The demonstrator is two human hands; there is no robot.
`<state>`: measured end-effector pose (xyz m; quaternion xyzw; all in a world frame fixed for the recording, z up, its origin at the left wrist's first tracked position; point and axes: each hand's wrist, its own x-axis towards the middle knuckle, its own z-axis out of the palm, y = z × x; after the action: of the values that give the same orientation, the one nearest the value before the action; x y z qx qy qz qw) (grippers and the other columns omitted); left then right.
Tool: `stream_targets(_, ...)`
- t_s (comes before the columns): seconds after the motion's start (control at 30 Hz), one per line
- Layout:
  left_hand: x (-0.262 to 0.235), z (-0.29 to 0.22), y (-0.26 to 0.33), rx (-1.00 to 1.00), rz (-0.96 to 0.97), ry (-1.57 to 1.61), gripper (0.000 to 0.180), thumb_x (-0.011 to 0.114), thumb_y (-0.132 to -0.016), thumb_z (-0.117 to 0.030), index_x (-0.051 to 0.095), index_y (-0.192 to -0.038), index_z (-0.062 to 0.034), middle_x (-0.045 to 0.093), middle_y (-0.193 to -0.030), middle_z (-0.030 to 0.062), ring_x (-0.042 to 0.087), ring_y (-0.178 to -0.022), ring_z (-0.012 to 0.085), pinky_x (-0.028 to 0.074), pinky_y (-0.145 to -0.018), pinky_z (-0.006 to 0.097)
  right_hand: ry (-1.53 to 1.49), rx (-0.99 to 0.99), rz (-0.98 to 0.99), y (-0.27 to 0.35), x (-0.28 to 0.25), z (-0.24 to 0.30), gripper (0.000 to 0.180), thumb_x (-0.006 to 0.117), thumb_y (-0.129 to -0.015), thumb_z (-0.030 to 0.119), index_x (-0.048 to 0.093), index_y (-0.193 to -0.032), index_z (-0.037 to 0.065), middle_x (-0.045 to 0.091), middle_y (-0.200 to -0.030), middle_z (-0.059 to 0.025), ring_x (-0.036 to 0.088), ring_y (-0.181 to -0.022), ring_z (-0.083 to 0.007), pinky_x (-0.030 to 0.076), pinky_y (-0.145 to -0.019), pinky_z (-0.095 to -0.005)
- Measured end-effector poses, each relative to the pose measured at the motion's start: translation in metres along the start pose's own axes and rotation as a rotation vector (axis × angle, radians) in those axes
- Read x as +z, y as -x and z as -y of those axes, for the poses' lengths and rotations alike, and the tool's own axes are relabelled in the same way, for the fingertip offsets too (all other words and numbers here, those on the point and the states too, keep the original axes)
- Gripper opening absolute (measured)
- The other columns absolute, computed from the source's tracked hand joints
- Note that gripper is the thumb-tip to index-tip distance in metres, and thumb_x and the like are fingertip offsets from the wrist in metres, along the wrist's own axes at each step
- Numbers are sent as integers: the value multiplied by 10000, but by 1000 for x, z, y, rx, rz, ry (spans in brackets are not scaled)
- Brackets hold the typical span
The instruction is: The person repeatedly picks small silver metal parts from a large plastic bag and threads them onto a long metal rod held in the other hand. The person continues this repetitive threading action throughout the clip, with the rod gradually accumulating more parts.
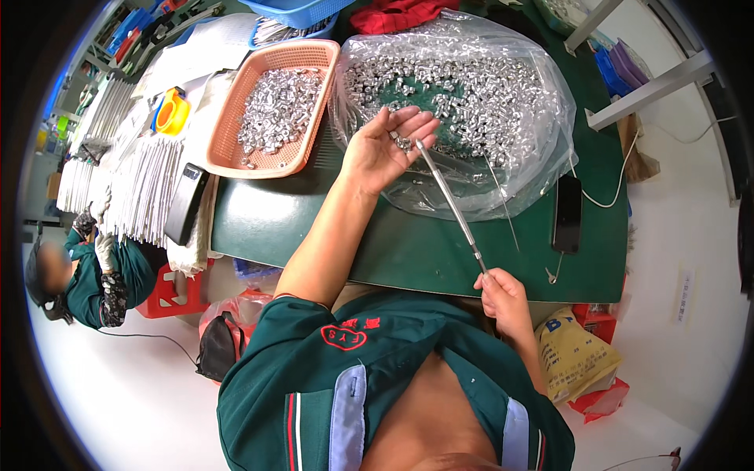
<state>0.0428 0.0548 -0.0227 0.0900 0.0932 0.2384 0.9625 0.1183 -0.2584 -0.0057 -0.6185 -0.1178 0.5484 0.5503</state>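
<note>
My left hand is palm up and cupped over the clear plastic bag, its fingers slightly curled. A few small shiny metal parts lie in it. In my right hand, closed round the near end, is a slim silver metal rod. The rod slants up to the left, and its far tip meets the fingers of my left hand beside the parts. Under and behind the left hand, the spread plastic bag holds a large heap of similar small metal parts.
A peach plastic basket of metal parts stands left of the bag. A black phone lies right on the green table. Bundles of rods and a yellow tape roll are farther left. A co-worker sits at far left.
</note>
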Motion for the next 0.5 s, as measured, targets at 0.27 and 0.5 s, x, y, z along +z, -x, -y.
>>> stream_targets(0.27,-7,-3,-3,87,94,-35,432,469,-878,-12,341,-1274,102,419,-1315,276,349,-1291,405,322,-1080,515,31,23,39,3,0,-4,195,478,-955,164,544,-850,14,328,-581,80,270,-474,1,203,-412,-179)
stream_targets(0.5,-5,2,-4,91,46,-31,513,462,-782,129,342,-1278,81,382,-1348,263,336,-1304,401,335,-1074,507,36,42,6,1,8,0,202,472,-958,174,544,-850,19,328,-584,79,270,-485,-2,207,-419,-179)
